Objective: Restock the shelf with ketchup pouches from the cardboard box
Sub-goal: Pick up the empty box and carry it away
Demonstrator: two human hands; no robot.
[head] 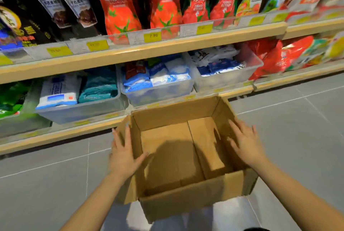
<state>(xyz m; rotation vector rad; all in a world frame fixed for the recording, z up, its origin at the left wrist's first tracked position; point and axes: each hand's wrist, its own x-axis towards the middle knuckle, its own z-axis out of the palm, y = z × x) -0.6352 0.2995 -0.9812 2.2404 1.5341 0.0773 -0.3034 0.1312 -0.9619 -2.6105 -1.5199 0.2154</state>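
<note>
An open cardboard box point(178, 195) stands on the grey floor in front of the shelf, and I see no pouches inside it. My left hand point(123, 153) lies flat against the box's left flap, fingers spread, thumb over the rim. My right hand point(243, 141) rests on the right wall and flap, fingers spread too. Neither hand holds a pouch. Red ketchup pouches point(119, 5) with tomato pictures stand in rows on the upper shelf point(141, 52), with more of them point(165, 2) to the right.
Black sauce pouches point(55, 7) stand left of the ketchup. Yellow price tags point(152, 35) line the shelf edge. The lower shelf holds clear plastic bins point(158, 93) of white and blue packets. Red bags point(275, 57) lie at the right. Grey floor tiles point(297, 119) surround the box.
</note>
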